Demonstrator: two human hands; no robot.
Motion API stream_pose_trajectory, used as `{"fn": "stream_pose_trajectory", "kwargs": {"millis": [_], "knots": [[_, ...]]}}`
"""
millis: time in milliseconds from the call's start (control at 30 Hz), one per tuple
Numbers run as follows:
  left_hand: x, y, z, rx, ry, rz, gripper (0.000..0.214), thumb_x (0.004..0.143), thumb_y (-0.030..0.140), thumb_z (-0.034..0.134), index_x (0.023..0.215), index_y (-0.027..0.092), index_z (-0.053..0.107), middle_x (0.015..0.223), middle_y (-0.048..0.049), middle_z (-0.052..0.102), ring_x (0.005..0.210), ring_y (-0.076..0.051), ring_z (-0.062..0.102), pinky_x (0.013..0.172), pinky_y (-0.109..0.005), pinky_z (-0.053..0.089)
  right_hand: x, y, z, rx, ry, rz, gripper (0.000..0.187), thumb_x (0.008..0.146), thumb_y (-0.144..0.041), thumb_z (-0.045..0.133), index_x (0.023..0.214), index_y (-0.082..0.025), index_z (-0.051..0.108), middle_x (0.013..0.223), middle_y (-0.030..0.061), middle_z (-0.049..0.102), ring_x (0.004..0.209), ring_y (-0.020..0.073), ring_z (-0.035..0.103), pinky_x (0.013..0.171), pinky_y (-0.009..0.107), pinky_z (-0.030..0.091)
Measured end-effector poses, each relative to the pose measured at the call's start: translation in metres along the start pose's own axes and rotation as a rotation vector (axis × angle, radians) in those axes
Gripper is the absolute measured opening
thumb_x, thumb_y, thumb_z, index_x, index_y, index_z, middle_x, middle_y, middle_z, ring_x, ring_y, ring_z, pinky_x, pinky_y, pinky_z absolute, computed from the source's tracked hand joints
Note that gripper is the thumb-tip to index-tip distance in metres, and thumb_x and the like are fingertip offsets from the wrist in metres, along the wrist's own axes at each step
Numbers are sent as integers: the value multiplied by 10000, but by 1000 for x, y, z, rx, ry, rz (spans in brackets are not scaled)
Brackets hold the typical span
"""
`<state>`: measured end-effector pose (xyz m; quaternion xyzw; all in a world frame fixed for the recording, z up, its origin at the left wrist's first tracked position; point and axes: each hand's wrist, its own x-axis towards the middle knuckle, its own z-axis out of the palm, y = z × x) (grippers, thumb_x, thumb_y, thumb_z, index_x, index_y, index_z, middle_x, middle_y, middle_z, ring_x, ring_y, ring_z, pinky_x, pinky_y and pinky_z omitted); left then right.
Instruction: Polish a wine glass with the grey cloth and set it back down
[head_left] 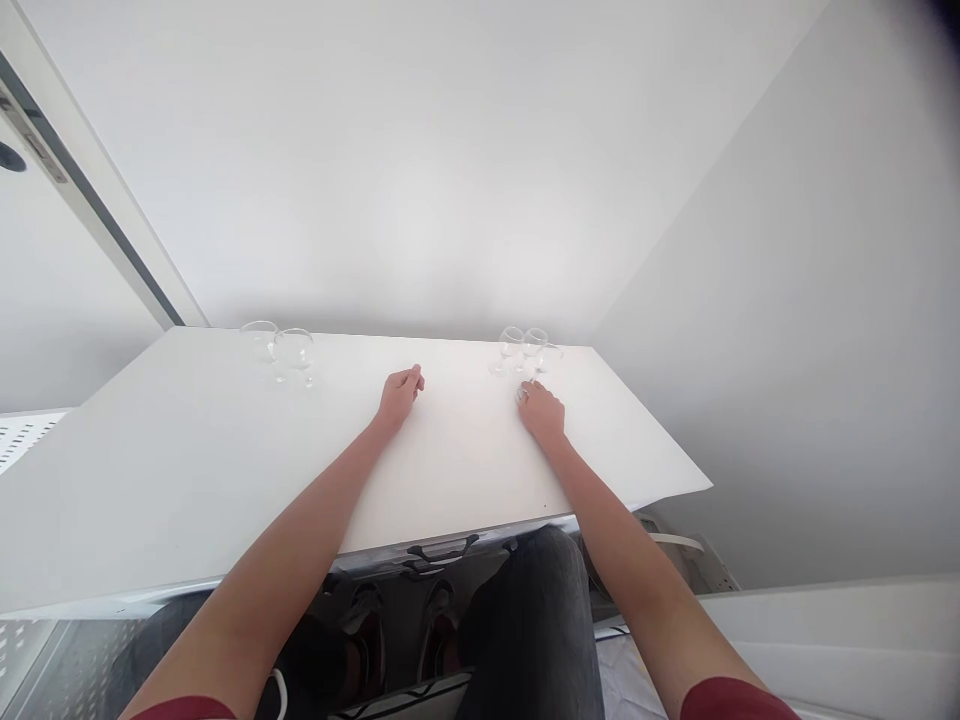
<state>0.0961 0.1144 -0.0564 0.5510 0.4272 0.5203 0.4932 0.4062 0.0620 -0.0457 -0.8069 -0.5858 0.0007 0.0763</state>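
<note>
On the white table, my left hand point(400, 393) rests with its fingers curled in and nothing visible in them. To its right, my right hand point(542, 408) has its fingers closed at the low part of a clear stemmed glass point(551, 356); the stem is mostly hidden by the fingers, and the foot shows faintly beside the thumb. Just behind that hand stand two more stemmed glasses, one on the left point(512, 343) and one on the right point(535, 340). Away to the left of my left hand are another stemmed glass point(293, 348) and its neighbouring glass point(259, 338), close together.
The white tabletop point(187, 480) reaches back to a pale wall point(390, 180). A side wall point(810, 380) rises on the right. At the upper left is a door edge with a lock plate point(34, 145). My legs point(551, 620) are under the table's front edge.
</note>
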Motion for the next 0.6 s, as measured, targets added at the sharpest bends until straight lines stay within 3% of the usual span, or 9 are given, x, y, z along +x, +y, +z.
{"fn": "stream_pose_trajectory", "kwargs": {"millis": [167, 300, 433, 600], "knots": [[-7, 3, -1, -19, 84, -19, 572, 911, 678, 576, 588, 213, 493, 524, 29, 319, 465, -104, 250, 489, -279, 175, -3, 0, -4, 17, -9, -17, 501, 1024, -232, 319, 1453, -282, 573, 1589, 93, 507, 1231, 261, 627, 994, 396, 487], [-28, 6, -7, -17, 179, -36, 546, 915, 657, 566, 614, 203, 525, 529, 32, 335, 465, -98, 276, 473, -265, 196, -3, 4, -1, 38, 9, -37, 489, 1021, -238, 338, 1427, -293, 605, 1555, 81, 545, 1249, 266, 619, 1024, 412, 477], [-57, 12, -37, -42, 201, -34, 456, 947, 584, 556, 700, 201, 553, 586, 36, 347, 483, -93, 288, 458, -250, 212, -1, 8, 7, 36, 21, -20, 503, 1023, -249, 354, 1463, -292, 593, 1534, 119, 550, 1233, 273, 624, 1002, 408, 481], [-84, 22, -84, -43, 480, -12, 364, 977, 455, 526, 713, 206, 502, 629, 30, 360, 514, -91, 308, 456, -227, 254, -6, 10, 10, 45, 69, -3, 524, 1031, -257, 322, 1487, -260, 580, 1483, 171, 565, 1139, 278, 658, 880, 383, 499]]}}
